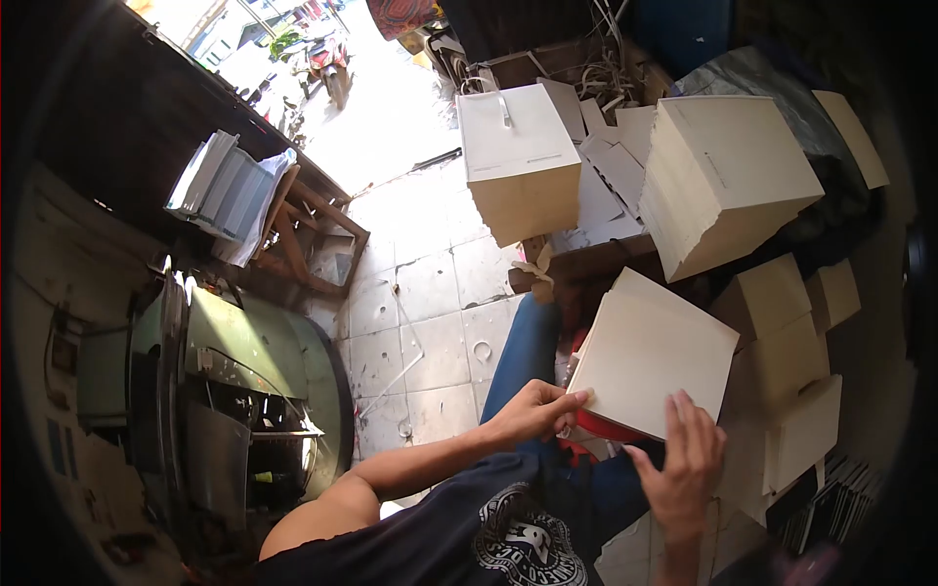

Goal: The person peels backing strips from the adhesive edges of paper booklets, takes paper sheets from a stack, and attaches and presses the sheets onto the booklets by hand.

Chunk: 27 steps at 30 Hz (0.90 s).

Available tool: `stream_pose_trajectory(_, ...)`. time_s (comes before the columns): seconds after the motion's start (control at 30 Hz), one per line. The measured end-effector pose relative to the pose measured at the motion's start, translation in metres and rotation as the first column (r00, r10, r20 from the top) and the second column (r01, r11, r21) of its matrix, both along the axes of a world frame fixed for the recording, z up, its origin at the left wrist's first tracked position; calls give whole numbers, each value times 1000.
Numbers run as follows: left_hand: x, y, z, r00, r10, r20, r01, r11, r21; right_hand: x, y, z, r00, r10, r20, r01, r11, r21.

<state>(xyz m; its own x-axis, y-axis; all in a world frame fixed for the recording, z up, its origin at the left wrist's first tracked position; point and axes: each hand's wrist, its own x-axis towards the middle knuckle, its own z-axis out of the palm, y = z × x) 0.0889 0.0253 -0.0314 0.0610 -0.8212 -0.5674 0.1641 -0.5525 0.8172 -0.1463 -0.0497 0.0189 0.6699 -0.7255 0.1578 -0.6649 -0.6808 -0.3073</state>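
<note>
Left hand pinches the near-left corner of the pale card pile, thumb on top; right hand ungripped, fingers loosely spread by the near edge, contact unclear. Pile lies in front of the body, above a red object, with a tall stack and a broader stack beyond. Left-side edges look uneven: best kept true by light, even pressure, thumb steady, no hard shove.

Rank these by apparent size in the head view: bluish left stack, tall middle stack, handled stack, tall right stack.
Largest to smallest:
1. Tall right stack
2. Tall middle stack and handled stack: too alike to rank
3. Bluish left stack
</note>
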Motion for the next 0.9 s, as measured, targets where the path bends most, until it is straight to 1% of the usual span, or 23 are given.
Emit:
stream_pose_trajectory(0.07, -4, 0, 4, 998, 58, -22, -58, 998, 17, 33, 11, -21, 995, 101, -2, -101, 993, -59)
stream_pose_trajectory(0.13, -9, 2, 6, 995, 95, -35, -95, 995, -7, 56, 13, -43, 992, 113, 63, -99, 976, -192)
stream_pose_trajectory(0.23, -11, 2, 16, 987, 146, -64, -147, 989, -5, 62, 8, -48, 984, 136, 118, -104, 964, -244)
stream_pose_trajectory(0.33, -15, 2, 23, 979, 186, -87, -187, 982, -5, 52, 6, -47, 976, 159, 147, -115, 956, -270)
stream_pose_trajectory(0.43, -3, 3, 37, 957, 274, -99, -274, 962, 11, 17, -1, -38, 986, 136, 97, -107, 959, -263)
stream_pose_trajectory(0.47, 6, 3, 42, 947, 304, -105, -304, 953, 17, 7, -6, -41, 987, 126, 100, -93, 954, -285)
stream_pose_trajectory(0.5, 12, 7, 43, 946, 304, -110, -308, 951, -20, -5, -10, -44, 990, 106, 97, -72, 950, -304)
stream_pose_trajectory(0.53, 16, 11, 45, 946, 299, -121, -299, 954, 19, -16, -8, -40, 994, 66, 83, -36, 947, -318)
stream_pose_trajectory(0.57, 15, 13, 53, 967, 248, -66, -247, 969, 27, -20, -8, -37, 995, 56, 85, -25, 944, -329)
stream_pose_trajectory(0.63, 10, 19, 46, 959, 281, -34, -282, 959, -31, -21, -8, -28, 993, 43, 111, -8, 954, -299)
stream_pose_trajectory(0.67, 9, 19, 46, 964, 262, -39, -265, 954, -143, -22, -10, -24, 991, 41, 125, -1, 954, -299)
stream_pose_trajectory(0.7, 6, 18, 55, 973, 230, -18, -229, 951, -206, -27, -13, -14, 984, 62, 165, -17, 964, -265)
stream_pose_trajectory(0.73, 1, 18, 64, 981, 194, -13, -189, 934, -302, -34, -18, -11, 969, 73, 235, -2, 956, -292)
stream_pose_trajectory(0.77, -2, 21, 68, 978, 148, -149, -196, 899, -392, -41, -21, 0, 961, 76, 264, 12, 948, -318)
stream_pose_trajectory(0.8, -2, 24, 72, 985, 42, -166, -115, 879, -463, -50, -24, 13, 954, 71, 291, 27, 947, -320)
stream_pose_trajectory(0.83, -4, 24, 76, 994, -25, -110, -34, 864, -502, -59, -23, 29, 950, 17, 312, 78, 954, -289)
stream_pose_trajectory(0.87, -4, 24, 79, 996, -80, -46, 43, 841, -540, -68, -23, 43, 941, -29, 338, 123, 958, -259)
stream_pose_trajectory(0.9, -3, 22, 77, 996, -88, 0, 73, 835, -546, -81, -24, 54, 925, -74, 373, 183, 946, -266)
